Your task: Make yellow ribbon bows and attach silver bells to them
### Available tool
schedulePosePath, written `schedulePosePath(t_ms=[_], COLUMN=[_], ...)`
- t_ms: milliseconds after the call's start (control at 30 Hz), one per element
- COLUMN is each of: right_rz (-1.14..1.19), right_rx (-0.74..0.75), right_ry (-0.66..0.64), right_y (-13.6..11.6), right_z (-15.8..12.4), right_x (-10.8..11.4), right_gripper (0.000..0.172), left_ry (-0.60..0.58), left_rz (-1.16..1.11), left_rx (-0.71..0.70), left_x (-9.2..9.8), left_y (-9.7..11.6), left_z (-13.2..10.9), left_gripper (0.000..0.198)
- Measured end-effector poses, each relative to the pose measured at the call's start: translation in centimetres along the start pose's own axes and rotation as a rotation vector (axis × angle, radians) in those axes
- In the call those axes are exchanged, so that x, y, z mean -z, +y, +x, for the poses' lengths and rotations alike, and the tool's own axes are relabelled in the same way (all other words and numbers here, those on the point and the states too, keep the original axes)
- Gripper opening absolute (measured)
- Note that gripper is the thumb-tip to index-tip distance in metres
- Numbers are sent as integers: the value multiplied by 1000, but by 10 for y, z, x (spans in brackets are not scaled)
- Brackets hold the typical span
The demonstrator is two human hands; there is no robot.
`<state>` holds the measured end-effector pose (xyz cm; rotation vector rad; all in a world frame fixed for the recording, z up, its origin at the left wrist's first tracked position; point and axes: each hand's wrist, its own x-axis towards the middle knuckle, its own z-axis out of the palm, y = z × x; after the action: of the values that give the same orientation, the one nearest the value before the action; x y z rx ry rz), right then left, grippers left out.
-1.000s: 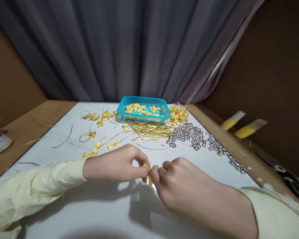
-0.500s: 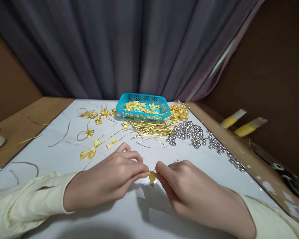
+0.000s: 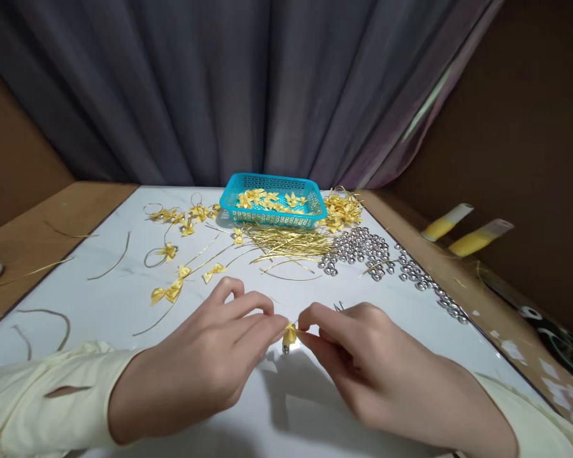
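Between my hands, just above the white tabletop point(image 3: 305, 413), hangs a yellow ribbon bow point(image 3: 290, 334) with a small silver bell point(image 3: 286, 349) below it. My left hand point(image 3: 210, 356) pinches the bow's left side with thumb and forefinger, its other fingers bent. From the right, my right hand point(image 3: 372, 366) is closed in a pinch at the bow's other side; a thin piece of wire shows by its fingertips, partly hidden. Beyond my left hand lie loose yellow bows point(image 3: 173, 289), some with gold wire attached.
A blue basket point(image 3: 273, 219) holding yellow bows stands at the back. A heap of bows point(image 3: 342, 212) sits beside it, with gold wire strips point(image 3: 291, 243) in front. Silver bells point(image 3: 358, 247) spread rightward. Black-handled scissors point(image 3: 549, 331) and two yellow-filled tubes point(image 3: 480, 238) lie at right.
The bow has turned slightly, and its bell now hangs a little further left and higher. Both hands remain pinched at it, the left fingertips having shifted slightly right and up.
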<state>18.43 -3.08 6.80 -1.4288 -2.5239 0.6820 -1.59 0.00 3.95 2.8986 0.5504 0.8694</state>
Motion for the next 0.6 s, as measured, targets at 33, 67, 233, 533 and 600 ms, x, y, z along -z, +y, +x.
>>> schedulePosePath(t_ms=[33, 67, 233, 533, 600], right_rz=[43, 94, 478, 998, 1021], right_rx=[-5, -11, -45, -252, -223], right_ry=[21, 40, 27, -111, -41], right_y=[0, 1, 7, 21, 21], right_z=[-1, -2, -7, -5, -3], right_x=[0, -1, 3, 3, 1], right_gripper=[10, 9, 30, 26, 23], left_ry=[17, 25, 29, 1, -4], left_rz=[14, 22, 9, -15, -20], left_rx=[-10, -13, 14, 24, 31], left_x=[-1, -1, 1, 2, 2], left_y=[0, 1, 0, 1, 2], left_z=[0, 1, 3, 3, 5], left_gripper=[27, 25, 21, 21, 21])
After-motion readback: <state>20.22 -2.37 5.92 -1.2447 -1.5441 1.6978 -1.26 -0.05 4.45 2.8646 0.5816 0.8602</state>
